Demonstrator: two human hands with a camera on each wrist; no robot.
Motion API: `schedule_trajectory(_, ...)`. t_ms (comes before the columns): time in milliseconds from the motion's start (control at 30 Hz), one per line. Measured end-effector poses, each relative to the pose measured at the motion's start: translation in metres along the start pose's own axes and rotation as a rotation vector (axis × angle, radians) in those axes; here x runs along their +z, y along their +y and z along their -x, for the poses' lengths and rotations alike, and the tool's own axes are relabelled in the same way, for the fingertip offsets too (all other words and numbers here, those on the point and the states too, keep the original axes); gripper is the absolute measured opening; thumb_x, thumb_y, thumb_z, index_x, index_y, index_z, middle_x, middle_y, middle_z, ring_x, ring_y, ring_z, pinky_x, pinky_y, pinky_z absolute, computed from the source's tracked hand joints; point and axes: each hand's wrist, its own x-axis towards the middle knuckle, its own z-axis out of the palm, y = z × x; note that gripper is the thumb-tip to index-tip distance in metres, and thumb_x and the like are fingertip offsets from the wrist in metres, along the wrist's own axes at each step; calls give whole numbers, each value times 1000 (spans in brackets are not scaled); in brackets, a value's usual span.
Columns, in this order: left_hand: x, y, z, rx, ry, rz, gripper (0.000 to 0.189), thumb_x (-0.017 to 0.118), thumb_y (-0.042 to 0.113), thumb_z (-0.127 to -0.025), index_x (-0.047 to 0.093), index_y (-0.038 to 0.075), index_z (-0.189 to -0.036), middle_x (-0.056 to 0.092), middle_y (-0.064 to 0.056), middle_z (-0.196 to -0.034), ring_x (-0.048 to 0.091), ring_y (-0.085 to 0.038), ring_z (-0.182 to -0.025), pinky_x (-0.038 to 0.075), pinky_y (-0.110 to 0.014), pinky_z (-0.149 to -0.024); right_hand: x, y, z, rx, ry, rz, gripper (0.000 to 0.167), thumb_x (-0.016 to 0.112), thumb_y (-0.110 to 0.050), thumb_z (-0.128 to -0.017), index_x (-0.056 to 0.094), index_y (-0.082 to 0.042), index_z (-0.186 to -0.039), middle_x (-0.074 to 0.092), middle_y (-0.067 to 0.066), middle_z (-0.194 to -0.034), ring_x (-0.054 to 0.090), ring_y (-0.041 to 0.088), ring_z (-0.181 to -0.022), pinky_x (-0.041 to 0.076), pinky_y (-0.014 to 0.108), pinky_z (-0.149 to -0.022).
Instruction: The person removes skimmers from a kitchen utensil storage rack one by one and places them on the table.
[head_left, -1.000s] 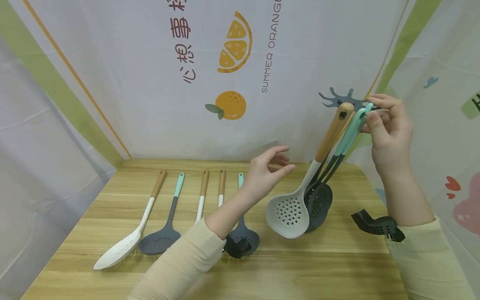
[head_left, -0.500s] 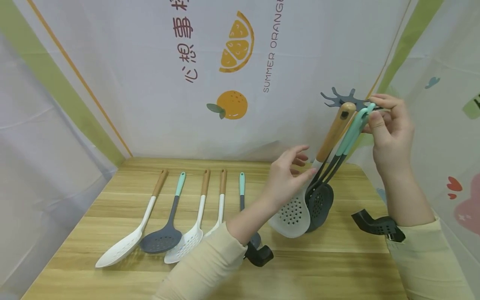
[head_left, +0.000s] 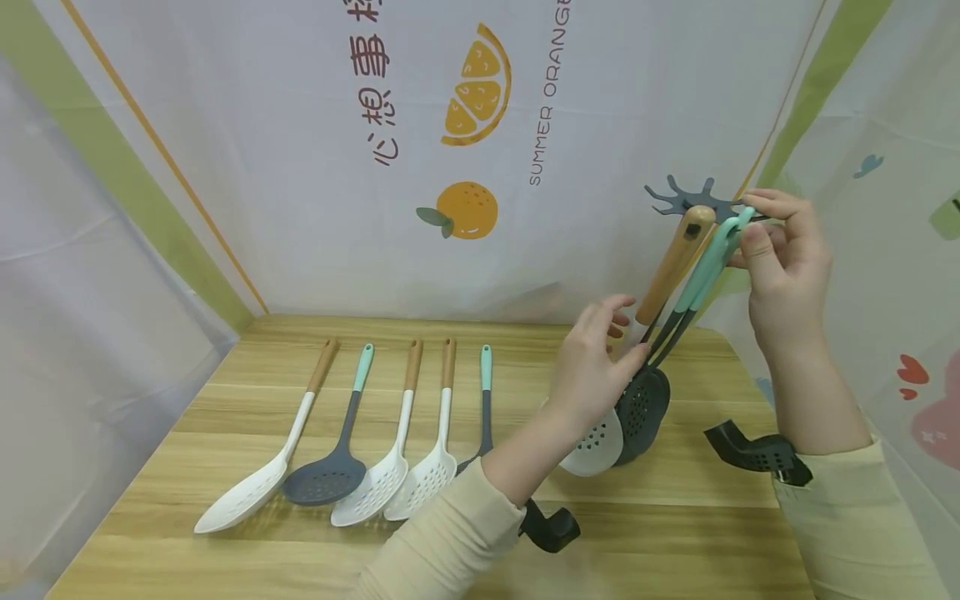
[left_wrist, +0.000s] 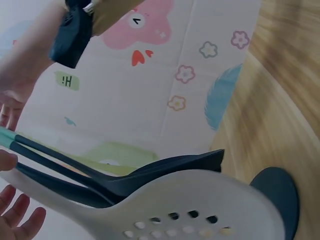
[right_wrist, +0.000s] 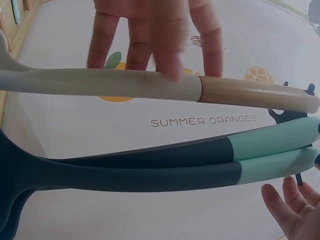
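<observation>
In the head view, several utensils hang bunched at the right from a dark hooked rack [head_left: 690, 200]. Nearest is a white skimmer with a wooden handle [head_left: 675, 267]; its white neck [right_wrist: 125, 82] runs across the right wrist view. My left hand [head_left: 592, 358] is around that neck, thumb to the front, fingers behind it and extended. In the left wrist view those fingers [left_wrist: 20, 220] stand apart from the shaft. My right hand [head_left: 787, 267] pinches the top end of a teal-handled dark skimmer [head_left: 705, 267] at a hook. A second teal handle hangs beside it.
On the wooden table [head_left: 637, 550] lie a white slotted spoon [head_left: 251, 496], a dark skimmer [head_left: 326, 479], two white skimmers [head_left: 375, 487] and a teal-handled utensil [head_left: 486, 392] partly behind the left arm. A dark round base [left_wrist: 277, 200] stands under the bunch. Printed curtains hang behind.
My left hand has moved right, from beside the hanging bunch to the neck of the white skimmer. My right hand keeps its place at the teal handle's end.
</observation>
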Motion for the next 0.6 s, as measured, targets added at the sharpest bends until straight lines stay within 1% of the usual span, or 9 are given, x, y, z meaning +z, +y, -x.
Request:
schedule_trajectory(167, 8, -2, 5, 27, 17, -93, 52, 70, 7, -87, 48, 12, -133, 58, -3, -108, 57, -10, -94, 44, -11, -74, 0, 1, 0, -9, -7, 6, 26, 64, -14, -92, 60, 2, -113, 49, 14, -122, 57, 14, -82, 51, 16, -66)
schedule_trajectory(400, 13, -7, 10, 88, 46, -201, 57, 69, 2, -86, 45, 12, -136, 58, -4, -103, 58, -12, -93, 45, -13, -71, 1, 0, -1, -23, -12, 47, 27, 62, -13, -93, 60, 3, -115, 49, 16, -123, 57, 15, -83, 51, 16, -67)
schedule_trajectory(467, 13, -7, 10, 98, 44, -218, 58, 69, 2, -86, 44, 12, -137, 58, -4, -103, 58, -11, -93, 45, -13, -71, 1, 0, -1, -21, -10, 35, 27, 63, -13, -93, 60, 3, -115, 49, 16, -123, 57, 15, -83, 51, 16, -67)
schedule_trajectory(600, 12, -7, 10, 121, 43, -222, 57, 69, 0, -85, 45, 11, -135, 58, -4, -101, 58, -11, -91, 45, -12, -70, 0, 1, 0, -14, -3, 2, 28, 64, -14, -92, 60, 3, -113, 49, 14, -122, 56, 15, -81, 51, 16, -66)
